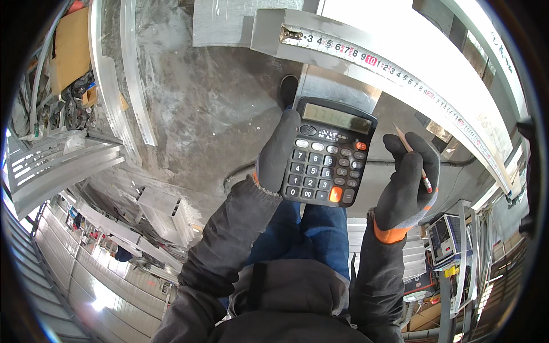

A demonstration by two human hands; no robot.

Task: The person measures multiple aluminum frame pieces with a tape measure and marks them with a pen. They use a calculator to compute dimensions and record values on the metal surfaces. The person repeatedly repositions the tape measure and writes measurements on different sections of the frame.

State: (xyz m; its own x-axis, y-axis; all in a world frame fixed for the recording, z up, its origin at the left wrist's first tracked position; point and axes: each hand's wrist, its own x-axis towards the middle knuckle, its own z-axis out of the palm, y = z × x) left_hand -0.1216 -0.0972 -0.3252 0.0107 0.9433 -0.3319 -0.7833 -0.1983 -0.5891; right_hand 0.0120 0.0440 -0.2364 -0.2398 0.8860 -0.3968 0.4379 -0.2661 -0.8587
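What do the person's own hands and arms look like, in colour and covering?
The left hand and right hand wear dark grey gloves. An orange cuff shows clearly at the right wrist, only a sliver of orange at the left. The left sleeve and right sleeve are dark and wrinkled.

Between the calculator (pixel 311 170) and the right fingers (pixel 408 168), a gap is lying open, but the pencil (pixel 404 138) is pointing into it. Ahead, the metal bar (pixel 265 33) is blocking the way; leftward, the floor (pixel 200 97) is offering wider room.
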